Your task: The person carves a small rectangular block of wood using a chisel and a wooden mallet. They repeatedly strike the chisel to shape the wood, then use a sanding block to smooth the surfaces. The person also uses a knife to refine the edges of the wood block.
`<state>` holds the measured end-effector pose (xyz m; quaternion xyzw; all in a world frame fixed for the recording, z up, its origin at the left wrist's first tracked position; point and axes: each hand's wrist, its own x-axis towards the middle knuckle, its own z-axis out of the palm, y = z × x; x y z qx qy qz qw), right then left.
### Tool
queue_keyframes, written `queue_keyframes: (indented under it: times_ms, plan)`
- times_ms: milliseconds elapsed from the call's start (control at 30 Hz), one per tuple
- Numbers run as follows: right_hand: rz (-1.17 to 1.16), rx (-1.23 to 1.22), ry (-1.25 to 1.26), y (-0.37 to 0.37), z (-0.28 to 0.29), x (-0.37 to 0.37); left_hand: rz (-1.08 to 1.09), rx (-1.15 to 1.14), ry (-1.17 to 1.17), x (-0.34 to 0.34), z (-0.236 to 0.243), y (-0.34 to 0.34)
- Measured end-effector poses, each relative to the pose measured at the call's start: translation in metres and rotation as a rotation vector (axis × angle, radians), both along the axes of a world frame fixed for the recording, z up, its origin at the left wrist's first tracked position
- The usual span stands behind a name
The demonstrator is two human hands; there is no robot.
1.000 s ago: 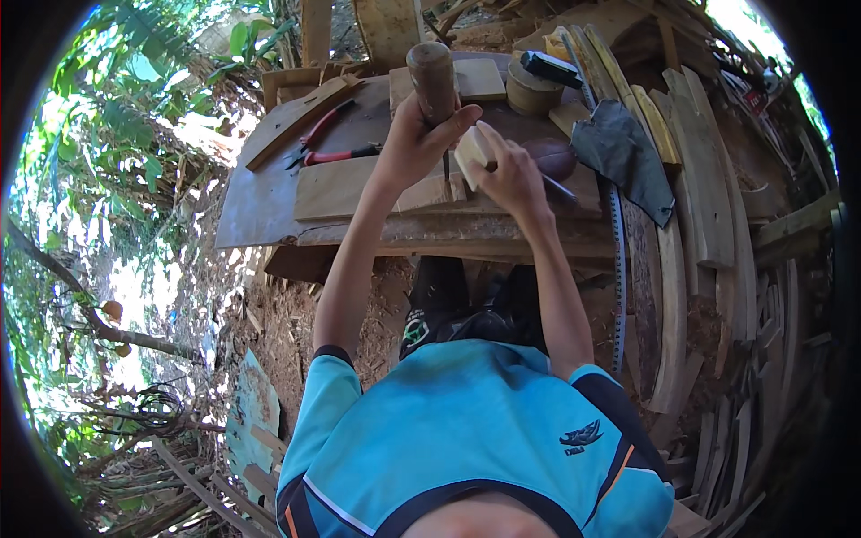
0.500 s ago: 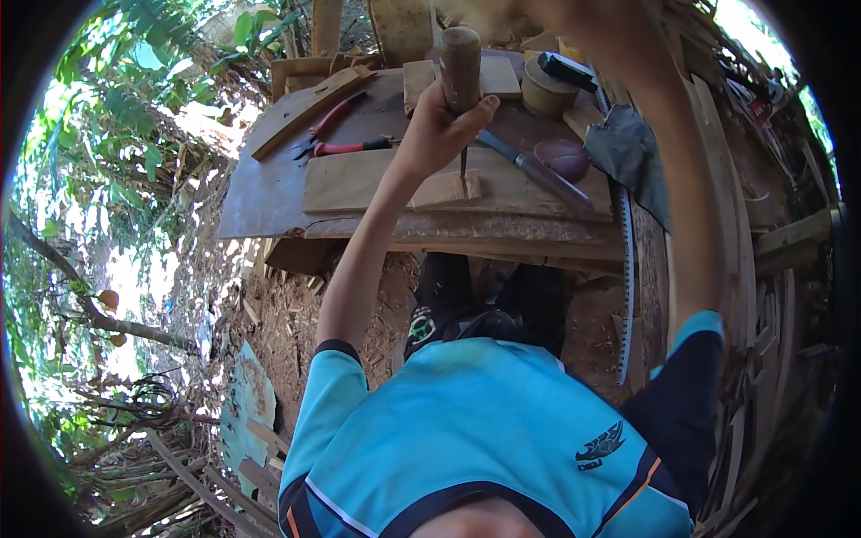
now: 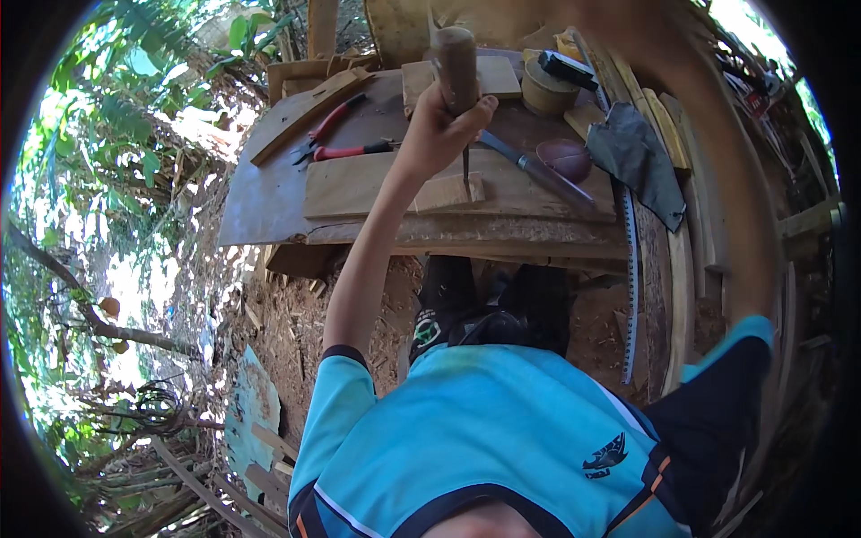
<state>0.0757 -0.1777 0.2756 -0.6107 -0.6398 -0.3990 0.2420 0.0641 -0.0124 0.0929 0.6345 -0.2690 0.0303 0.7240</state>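
My left hand [image 3: 439,134] is wrapped round the thick wooden handle of a chisel [image 3: 456,70]. The chisel stands nearly upright, its thin dark blade reaching down to a small wood block [image 3: 446,194]. Under that block lies a wider flat board [image 3: 345,186] on the workbench [image 3: 269,211]. My right hand [image 3: 619,27] is raised at the top edge, smeared by motion and partly cut off. Its fingers, and anything in them, cannot be made out.
Pincers with red handles [image 3: 354,149] lie left on the bench. A dark-handled blade tool [image 3: 547,177] rests on the board's right, beside a reddish round piece [image 3: 565,160]. Further right are a grey cloth [image 3: 639,161] and a white measuring strip [image 3: 630,287]. Planks [image 3: 296,125] edge the bench.
My right arm has swung outward to the right, uncovering more of the grey cloth and planks. My left hand keeps its grip on the chisel, the blade still at the block.
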Motion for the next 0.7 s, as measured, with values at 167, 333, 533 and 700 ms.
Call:
queue_keyframes:
  times_ms: [167, 333, 533, 700]
  plan:
    - [-0.044, -0.022, 0.076, 0.002, 0.013, -0.019, -0.047, -0.067, 0.038, 0.003, -0.001, -0.003]
    - [-0.197, -0.35, 0.225, 0.014, -0.014, 0.003, -0.01, 0.007, -0.031, -0.003, -0.01, 0.005]
    - [-0.445, 0.353, 0.597, -0.012, -0.108, -0.029, 0.169, -0.625, 0.122, -0.024, -0.032, 0.027]
    - [-0.608, 0.545, 0.859, -0.001, -0.253, -0.06, 0.233, -1.02, 0.303, -0.017, -0.074, 0.059]
